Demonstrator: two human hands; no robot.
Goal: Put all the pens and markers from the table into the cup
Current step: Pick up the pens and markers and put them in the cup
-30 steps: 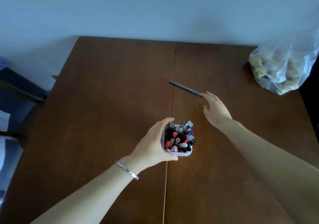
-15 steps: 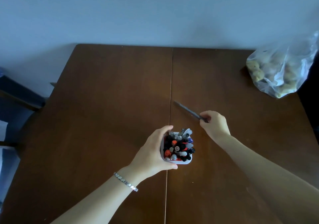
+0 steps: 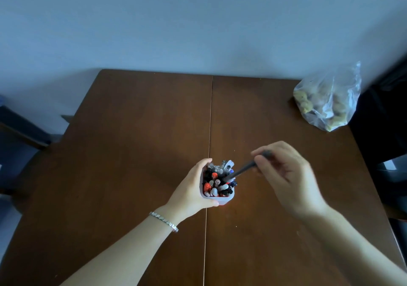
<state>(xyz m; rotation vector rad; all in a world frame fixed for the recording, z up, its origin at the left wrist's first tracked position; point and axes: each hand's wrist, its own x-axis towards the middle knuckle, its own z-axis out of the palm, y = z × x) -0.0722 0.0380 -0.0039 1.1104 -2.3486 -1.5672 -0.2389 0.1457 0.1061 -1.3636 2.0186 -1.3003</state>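
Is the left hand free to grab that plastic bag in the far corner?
Probably not: the left hand is wrapped around the cup, and the bag lies far across the table on the right side.

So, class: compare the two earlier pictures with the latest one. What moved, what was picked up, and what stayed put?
The right hand took the dark pen off the table, carried it back toward the person, and now pokes its tip in among the pens in the cup. The left hand keeps its grip on the cup; the plastic bag stayed at the far right corner.
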